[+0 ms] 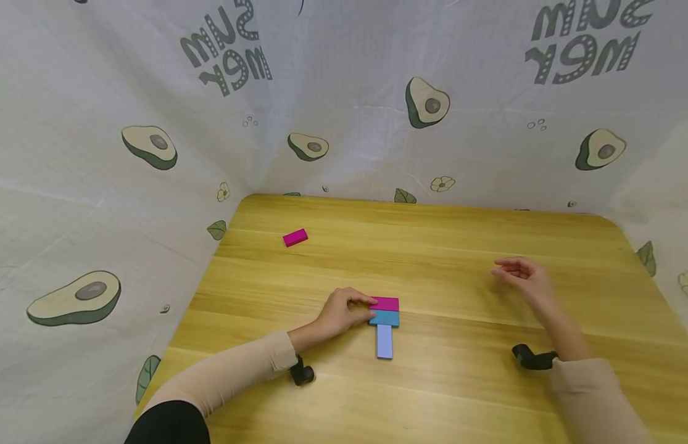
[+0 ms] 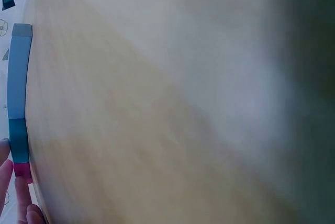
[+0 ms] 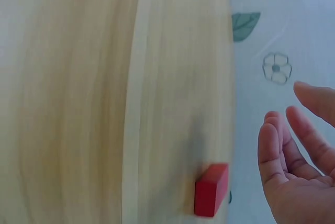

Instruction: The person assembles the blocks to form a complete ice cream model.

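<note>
Two flat rectangular blocks, magenta and blue, lie side by side on the table. A light periwinkle block extends from the middle of the blue one's near side, making a T-like shape. My left hand is at the left ends of the upper pair, index finger on the magenta block and thumb at the blue one. In the left wrist view, fingertips meet the magenta block beside the teal-looking one. My right hand hovers over the table at the right, fingers loosely bent, holding nothing.
Another magenta block lies apart at the table's back left; a red-looking block shows in the right wrist view. The wooden table meets a white curtain printed with avocados. Black wrist devices are on both wrists.
</note>
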### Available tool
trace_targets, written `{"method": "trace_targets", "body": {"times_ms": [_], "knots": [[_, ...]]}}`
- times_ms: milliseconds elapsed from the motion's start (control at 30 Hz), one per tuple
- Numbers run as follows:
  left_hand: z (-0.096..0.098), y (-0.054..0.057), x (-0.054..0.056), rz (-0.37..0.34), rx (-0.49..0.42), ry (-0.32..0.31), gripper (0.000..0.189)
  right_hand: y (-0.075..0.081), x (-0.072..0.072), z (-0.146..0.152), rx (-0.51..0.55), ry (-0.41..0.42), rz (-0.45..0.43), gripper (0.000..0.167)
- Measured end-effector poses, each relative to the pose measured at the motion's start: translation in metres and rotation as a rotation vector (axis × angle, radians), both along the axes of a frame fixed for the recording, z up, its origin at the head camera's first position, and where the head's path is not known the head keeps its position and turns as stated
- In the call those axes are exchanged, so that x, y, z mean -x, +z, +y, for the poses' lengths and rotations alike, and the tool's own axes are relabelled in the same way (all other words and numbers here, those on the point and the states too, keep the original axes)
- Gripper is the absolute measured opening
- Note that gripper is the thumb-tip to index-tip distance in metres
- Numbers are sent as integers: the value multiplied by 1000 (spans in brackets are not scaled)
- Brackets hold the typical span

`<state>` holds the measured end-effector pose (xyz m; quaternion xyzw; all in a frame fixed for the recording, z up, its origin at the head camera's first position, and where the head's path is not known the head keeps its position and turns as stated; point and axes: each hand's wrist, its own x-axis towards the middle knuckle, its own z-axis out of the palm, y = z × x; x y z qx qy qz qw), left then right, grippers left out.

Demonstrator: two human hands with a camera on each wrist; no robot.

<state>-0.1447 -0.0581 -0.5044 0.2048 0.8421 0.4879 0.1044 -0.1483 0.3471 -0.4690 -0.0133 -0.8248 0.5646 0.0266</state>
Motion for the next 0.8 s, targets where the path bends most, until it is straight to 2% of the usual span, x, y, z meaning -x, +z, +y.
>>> {"method": "trace_targets", "body": {"times_ms": [100,233,333,433,533,667,800], "knots": [[0,0,-1,-5,4,7,22,1,2,13,27,-37,-19,15],[0,0,-2,-13,8,18,21,0,4,26,-30,-119,-45,18],[0,0,-1,-19,11,21,21,-1,6,35,-27,-166,-50,15],[0,1,-1,-14,13,19,21,-3,7,42,-12,-195,-58,14],[0,1,-1,-17,14,17,22,-6,8,47,-59,-215,-72,14],[0,0,-1,-24,12,14,22,-10,9,49,-162,-224,-108,33],[0,1,0,-22,17,9,22,-10,9,49,-182,-220,-154,47]]}}
